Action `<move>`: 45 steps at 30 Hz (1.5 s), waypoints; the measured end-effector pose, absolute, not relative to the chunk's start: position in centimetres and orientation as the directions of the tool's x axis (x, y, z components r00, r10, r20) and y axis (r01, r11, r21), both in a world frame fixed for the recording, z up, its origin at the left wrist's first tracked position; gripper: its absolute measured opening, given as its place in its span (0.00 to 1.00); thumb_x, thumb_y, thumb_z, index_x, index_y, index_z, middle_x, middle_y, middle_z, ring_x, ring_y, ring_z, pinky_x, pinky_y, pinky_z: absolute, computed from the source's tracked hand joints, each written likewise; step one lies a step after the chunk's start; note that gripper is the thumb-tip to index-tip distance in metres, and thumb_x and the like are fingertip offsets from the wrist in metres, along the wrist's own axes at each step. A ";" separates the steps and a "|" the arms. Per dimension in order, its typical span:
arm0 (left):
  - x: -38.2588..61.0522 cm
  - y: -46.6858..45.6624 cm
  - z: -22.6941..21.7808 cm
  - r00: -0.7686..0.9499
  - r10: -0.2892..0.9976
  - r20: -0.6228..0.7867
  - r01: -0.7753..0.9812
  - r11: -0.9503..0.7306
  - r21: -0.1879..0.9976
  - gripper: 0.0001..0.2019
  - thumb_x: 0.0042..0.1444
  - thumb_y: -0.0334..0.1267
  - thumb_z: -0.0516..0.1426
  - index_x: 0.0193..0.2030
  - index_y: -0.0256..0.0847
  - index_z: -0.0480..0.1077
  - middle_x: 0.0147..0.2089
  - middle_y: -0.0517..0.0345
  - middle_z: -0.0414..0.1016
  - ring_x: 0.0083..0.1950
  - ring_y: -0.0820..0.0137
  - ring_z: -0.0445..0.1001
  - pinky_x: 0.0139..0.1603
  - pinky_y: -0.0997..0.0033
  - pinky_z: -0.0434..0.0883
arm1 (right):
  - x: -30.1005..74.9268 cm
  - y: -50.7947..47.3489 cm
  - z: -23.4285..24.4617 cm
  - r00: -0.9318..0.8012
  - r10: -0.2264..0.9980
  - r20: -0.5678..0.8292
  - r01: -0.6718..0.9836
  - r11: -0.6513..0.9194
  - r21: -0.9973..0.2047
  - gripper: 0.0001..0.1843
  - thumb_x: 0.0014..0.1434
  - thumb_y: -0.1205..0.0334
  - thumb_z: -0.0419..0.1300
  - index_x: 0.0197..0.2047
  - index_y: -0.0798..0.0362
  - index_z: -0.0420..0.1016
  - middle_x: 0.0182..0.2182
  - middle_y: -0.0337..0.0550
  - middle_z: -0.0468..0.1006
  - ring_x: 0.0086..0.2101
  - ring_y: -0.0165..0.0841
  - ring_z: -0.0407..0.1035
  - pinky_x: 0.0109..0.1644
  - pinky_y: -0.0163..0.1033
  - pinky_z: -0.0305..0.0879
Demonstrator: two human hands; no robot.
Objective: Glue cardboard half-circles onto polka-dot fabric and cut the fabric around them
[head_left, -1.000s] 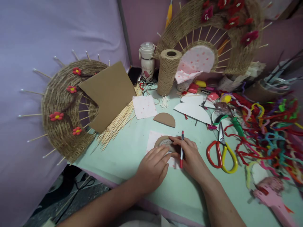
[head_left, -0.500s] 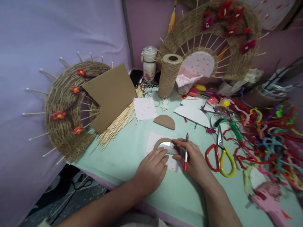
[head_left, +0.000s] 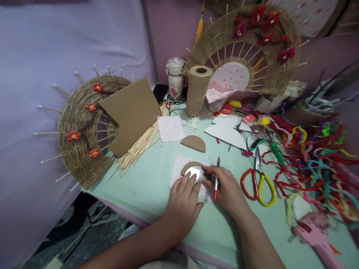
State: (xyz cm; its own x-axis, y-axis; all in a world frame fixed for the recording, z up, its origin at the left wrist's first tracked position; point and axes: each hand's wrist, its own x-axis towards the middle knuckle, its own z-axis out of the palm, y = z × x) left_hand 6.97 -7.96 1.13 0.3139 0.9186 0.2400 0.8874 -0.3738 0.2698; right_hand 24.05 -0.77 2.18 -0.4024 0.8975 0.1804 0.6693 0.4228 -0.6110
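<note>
A clear half-round piece (head_left: pixel 196 171) lies on a brown cardboard half-disc (head_left: pixel 188 167), itself on a pink-dotted white sheet (head_left: pixel 175 172) at the near side of the table. The left hand (head_left: pixel 181 207) lays its outstretched, slightly parted fingers flat on the clear piece, while the right hand (head_left: pixel 226 185) bends thumb and forefinger, a small gap between them, at its right end, with a red-ended pen (head_left: pixel 216 182) held slanting across the fingers. Beyond lies another cardboard half-disc (head_left: pixel 193 143), and red-and-yellow-handled scissors (head_left: pixel 258 181) rest to the right
</note>
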 end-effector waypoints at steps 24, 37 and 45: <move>9.2 -7.9 -0.2 0.272 0.933 0.237 0.891 -0.337 0.304 0.44 0.48 0.55 0.65 0.65 0.32 0.57 0.69 0.37 0.59 0.72 0.51 0.53 0.68 0.51 0.59 | 23.8 -1.3 2.1 -0.400 0.905 0.142 0.657 0.392 -0.644 0.24 0.58 0.73 0.54 0.58 0.49 0.67 0.41 0.45 0.76 0.44 0.39 0.69 0.47 0.44 0.70; 8.8 -7.9 0.3 0.325 0.922 0.209 0.870 -0.378 0.316 0.39 0.57 0.57 0.57 0.68 0.32 0.54 0.70 0.39 0.57 0.73 0.54 0.51 0.70 0.52 0.55 | 23.9 -1.5 2.6 -0.390 0.909 0.143 0.666 0.386 -0.638 0.25 0.56 0.74 0.53 0.56 0.49 0.67 0.40 0.44 0.76 0.42 0.40 0.69 0.44 0.44 0.70; 8.8 -7.8 0.1 0.328 0.923 0.203 0.871 -0.379 0.312 0.40 0.57 0.57 0.57 0.68 0.33 0.53 0.70 0.40 0.57 0.74 0.53 0.48 0.71 0.51 0.53 | 24.0 -1.5 2.0 -0.399 0.905 0.146 0.676 0.398 -0.620 0.20 0.57 0.71 0.54 0.53 0.49 0.66 0.43 0.47 0.76 0.45 0.43 0.68 0.46 0.48 0.69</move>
